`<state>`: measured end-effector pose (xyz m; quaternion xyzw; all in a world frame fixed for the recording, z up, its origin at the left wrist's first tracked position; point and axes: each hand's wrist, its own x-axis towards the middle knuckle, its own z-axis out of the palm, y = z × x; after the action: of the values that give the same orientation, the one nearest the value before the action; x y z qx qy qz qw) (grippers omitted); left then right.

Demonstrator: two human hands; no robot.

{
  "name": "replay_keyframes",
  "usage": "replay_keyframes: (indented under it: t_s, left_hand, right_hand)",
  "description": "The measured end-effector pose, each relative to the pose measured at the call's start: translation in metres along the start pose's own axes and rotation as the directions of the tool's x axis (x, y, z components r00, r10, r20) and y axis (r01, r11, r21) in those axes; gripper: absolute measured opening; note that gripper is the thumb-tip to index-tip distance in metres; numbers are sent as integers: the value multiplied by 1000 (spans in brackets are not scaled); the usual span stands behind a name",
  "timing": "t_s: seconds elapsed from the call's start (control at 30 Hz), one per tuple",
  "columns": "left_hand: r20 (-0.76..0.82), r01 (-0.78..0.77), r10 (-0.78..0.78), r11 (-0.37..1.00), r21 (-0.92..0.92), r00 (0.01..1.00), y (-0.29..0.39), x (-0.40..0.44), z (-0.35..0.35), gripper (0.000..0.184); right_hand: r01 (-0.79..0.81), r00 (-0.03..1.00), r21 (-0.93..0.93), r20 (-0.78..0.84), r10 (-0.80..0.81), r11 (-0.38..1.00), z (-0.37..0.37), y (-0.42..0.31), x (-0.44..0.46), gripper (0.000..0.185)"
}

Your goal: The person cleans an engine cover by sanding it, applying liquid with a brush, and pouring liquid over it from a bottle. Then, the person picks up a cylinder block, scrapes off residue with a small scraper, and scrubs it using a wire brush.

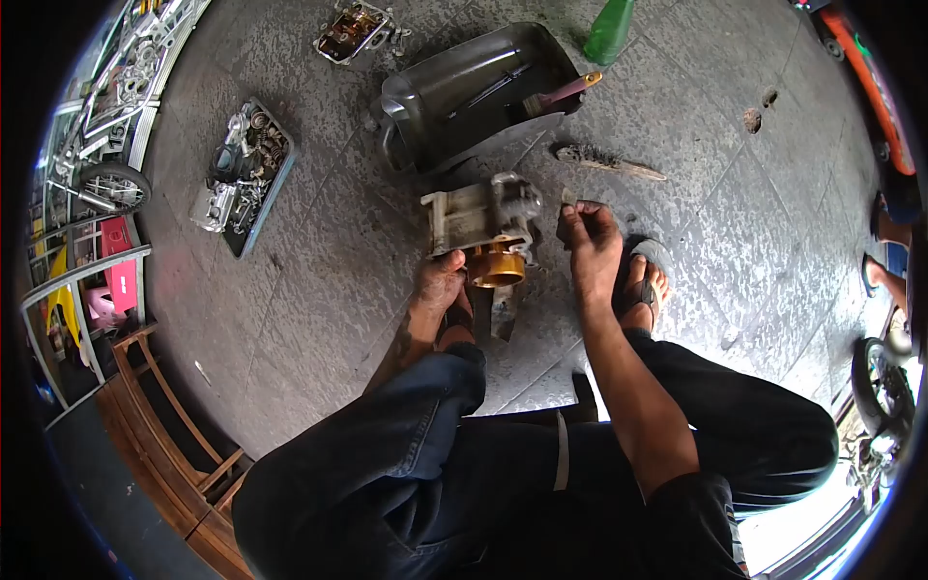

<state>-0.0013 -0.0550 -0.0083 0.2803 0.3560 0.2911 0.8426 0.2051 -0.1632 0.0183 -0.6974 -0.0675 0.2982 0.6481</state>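
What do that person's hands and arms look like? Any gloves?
No gloves: the left hand and right hand are bare. The right arm has a dark, short sleeve and is bare below it; any left sleeve is hidden.

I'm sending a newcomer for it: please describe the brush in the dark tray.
Find the large dark tray near the green bottle. The brush lies at its right-hand end, handle sticking over the rim. Its yellow-tipped, purplish handle sets it apart from the slim dark tool beside it.

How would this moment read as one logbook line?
left hand: holding metal engine part | right hand: pinching small thin piece | floor: tray, brush, green bottle
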Motion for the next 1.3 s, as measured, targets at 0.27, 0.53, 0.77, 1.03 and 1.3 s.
replay_keyframes:
  t_s: [0.27, 0.53, 0.77, 1.03, 1.3]
  left_hand:
    - [-7, -261, 280, 902, 345, 960, 13, -1, 30, 83]
    - [174, -474, 449, 743, 472, 876, 0, -6, 47, 89]
    - [152, -444, 422, 782, 438, 894, 2, -11, 52, 88]
    - [163, -474, 453, 756, 451, 877, -5, -3, 42, 87]
    - [161, -482, 469, 727, 489, 869, -6, -2, 39, 86]
  right_hand:
    - [310, 951, -449, 125, -284, 838, 7, -56, -11, 18]
    - [401, 915, -670, 325, -240, 625, 19, -64, -5, 16]
    - [496, 868, -675, 396, -299, 546, 18, -69, -17, 14]
    - [577, 816, -659, 470, -335, 482, 22, -77, -4, 14]
    - [659, 738, -596, 628, -245, 458, 24, -87, 1, 17]
